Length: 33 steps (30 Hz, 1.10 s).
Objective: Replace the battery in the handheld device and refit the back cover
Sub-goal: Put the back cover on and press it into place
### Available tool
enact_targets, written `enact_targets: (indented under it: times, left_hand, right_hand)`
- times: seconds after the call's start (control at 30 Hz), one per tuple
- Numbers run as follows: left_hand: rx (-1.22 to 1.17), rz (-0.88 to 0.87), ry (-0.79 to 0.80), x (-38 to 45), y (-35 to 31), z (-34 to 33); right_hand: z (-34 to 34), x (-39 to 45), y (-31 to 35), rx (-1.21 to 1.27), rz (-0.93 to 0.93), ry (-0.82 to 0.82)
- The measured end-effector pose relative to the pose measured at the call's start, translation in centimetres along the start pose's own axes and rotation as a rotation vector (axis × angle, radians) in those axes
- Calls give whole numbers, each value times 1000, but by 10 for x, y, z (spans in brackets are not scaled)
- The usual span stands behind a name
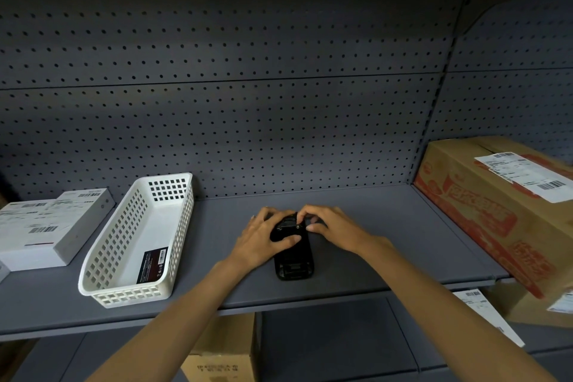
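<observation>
On the grey metal shelf, at about 6 o'clock from the pegboard back panel, lies the black oblong handheld device, back side apparently up. Its long axis runs 12 to 6 o'clock, the near end pointing at the person. The left hand curls over its far half, thumb pressing, probably to steady it. The right hand pinches at the far end, likely working the cover or latch. At 9 o'clock stands a white perforated plastic basket.
</observation>
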<state>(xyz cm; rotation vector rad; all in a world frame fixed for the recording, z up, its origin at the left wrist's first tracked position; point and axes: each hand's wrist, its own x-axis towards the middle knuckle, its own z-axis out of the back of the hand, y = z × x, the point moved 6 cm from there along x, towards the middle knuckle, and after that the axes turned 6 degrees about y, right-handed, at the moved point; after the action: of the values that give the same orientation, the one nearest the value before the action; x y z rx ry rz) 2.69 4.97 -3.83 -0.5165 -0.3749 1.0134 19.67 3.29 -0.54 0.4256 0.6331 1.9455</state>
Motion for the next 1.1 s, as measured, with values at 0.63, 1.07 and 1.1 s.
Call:
enact_targets:
  times: [0.63,1.07,1.1]
  left_hand:
    - [-130,6,-15,0,0,-1]
    - [-109,-4,-27,-1,-2,1]
    - [-111,0,-28,0,-2,0]
  right_hand:
    - [6,14,17,-209,-101,-120]
    - [10,7,19,-150,-161,-140]
    - [10,7,19,-151,-165,-140]
